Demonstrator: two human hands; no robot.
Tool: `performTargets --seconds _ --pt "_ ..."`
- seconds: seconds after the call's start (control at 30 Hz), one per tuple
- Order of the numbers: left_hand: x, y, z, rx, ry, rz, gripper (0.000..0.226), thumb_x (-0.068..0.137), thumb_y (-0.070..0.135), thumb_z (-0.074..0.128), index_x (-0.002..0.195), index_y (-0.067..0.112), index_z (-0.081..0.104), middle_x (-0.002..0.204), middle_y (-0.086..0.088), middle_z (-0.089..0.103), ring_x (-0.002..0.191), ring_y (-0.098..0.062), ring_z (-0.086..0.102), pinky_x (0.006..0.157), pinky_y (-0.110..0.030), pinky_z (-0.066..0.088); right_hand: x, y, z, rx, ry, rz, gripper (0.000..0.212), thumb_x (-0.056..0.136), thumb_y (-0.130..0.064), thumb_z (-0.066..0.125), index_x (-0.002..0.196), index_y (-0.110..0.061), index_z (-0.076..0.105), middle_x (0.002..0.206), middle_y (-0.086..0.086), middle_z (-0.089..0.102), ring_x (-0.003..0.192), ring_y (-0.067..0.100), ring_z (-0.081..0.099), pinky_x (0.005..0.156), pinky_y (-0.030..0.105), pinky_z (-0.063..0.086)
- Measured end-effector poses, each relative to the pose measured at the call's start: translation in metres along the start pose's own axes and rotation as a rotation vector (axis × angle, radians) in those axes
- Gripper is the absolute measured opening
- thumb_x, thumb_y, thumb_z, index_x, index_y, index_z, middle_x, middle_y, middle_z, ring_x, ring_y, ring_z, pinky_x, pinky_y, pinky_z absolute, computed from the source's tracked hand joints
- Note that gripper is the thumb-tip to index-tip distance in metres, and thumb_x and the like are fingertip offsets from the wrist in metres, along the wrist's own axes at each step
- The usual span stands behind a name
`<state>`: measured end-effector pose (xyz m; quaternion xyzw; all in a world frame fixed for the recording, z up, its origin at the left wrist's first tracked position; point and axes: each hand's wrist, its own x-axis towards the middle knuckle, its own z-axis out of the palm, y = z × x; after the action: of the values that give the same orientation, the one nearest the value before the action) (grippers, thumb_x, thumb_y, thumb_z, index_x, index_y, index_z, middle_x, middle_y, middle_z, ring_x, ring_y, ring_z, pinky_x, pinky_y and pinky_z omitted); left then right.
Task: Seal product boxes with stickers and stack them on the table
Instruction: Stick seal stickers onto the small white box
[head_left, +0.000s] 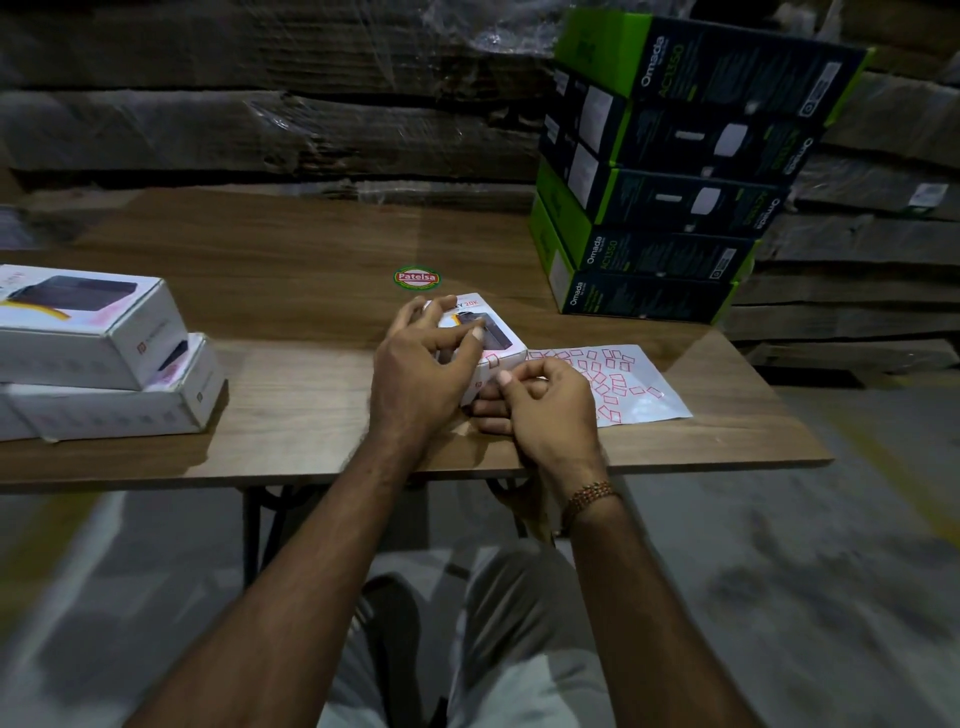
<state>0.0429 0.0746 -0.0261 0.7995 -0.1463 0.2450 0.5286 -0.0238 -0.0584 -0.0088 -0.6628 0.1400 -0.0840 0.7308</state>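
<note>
Nearby, "Omada AC1350" boxes (670, 176), "Patelsa" sticker (416, 277)

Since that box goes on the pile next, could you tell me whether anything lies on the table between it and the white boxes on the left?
Nothing visible does. Bare table lies between the small box under the left hand and the stacked white boxes.

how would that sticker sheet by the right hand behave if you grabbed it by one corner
The sticker sheet looks thin and lies flat on the table, so it would probably flop and bend rather than stay stiff. Its surface shows a sheen, so it may slide easily when pushed. It is likely very light.
</note>
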Motion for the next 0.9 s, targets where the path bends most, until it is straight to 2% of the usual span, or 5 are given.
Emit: performTargets --seconds 0.2,0.43,0.57,0.77,0.9 --pt "0.0 0.002 -0.001 -0.081 -0.028 -0.03 0.039 0.1 0.049 0.055 0.109 0.025 0.086 0.137 0.015 0.069 0.143 -0.007 0.045 0.114 -0.035 0.044 0.005 0.003 0.002 0.039 -0.005 -0.029 0.03 0.1 -0.026 0.075 0.101 -0.002 0.057 0.084 0.018 0.079 0.069 0.03 0.078 0.053 0.035 0.061" --pt "0.0 0.002 -0.001 -0.072 -0.026 -0.03 0.046 0.095 0.056 0.05 0.111 0.03 0.085 0.136 0.014 0.069 0.144 -0.01 0.045 0.115 -0.036 0.044 0.008 0.006 0.002 -0.013 0.016 -0.027 0.018 0.1 -0.008 0.072 0.105 -0.001 0.056 0.081 0.02 0.078 0.07 0.03 0.079 0.047 0.029 0.058" --pt "-0.001 0.004 -0.002 -0.065 -0.03 -0.003 0.041 0.097 0.051 0.053 0.115 0.029 0.084 0.138 0.016 0.067 0.138 0.007 0.042 0.111 -0.022 0.041 0.004 0.006 0.0 -0.015 -0.01 -0.049 0.024 0.101 -0.016 0.073 0.107 0.0 0.056 0.083 0.016 0.079 0.073 0.029 0.08 0.05 0.031 0.059" --pt "-0.004 0.004 -0.007 -0.079 -0.15 -0.062 0.036 0.098 0.039 0.06 0.127 0.031 0.079 0.161 0.006 0.053 0.159 -0.004 0.026 0.119 -0.01 0.027 0.003 0.006 0.001 -0.047 0.038 -0.072 0.031 0.097 -0.025 0.078 0.103 -0.002 0.058 0.083 0.015 0.079 0.071 0.03 0.08 0.052 0.035 0.061" --pt "-0.007 0.007 -0.009 -0.095 -0.158 -0.091 0.036 0.101 0.04 0.062 0.135 0.034 0.073 0.174 -0.001 0.028 0.161 -0.02 0.028 0.125 -0.042 0.039 0.003 0.01 0.001 -0.047 0.028 -0.099 0.025 0.095 -0.012 0.08 0.1 -0.008 0.056 0.087 0.02 0.078 0.073 0.03 0.08 0.053 0.033 0.061"
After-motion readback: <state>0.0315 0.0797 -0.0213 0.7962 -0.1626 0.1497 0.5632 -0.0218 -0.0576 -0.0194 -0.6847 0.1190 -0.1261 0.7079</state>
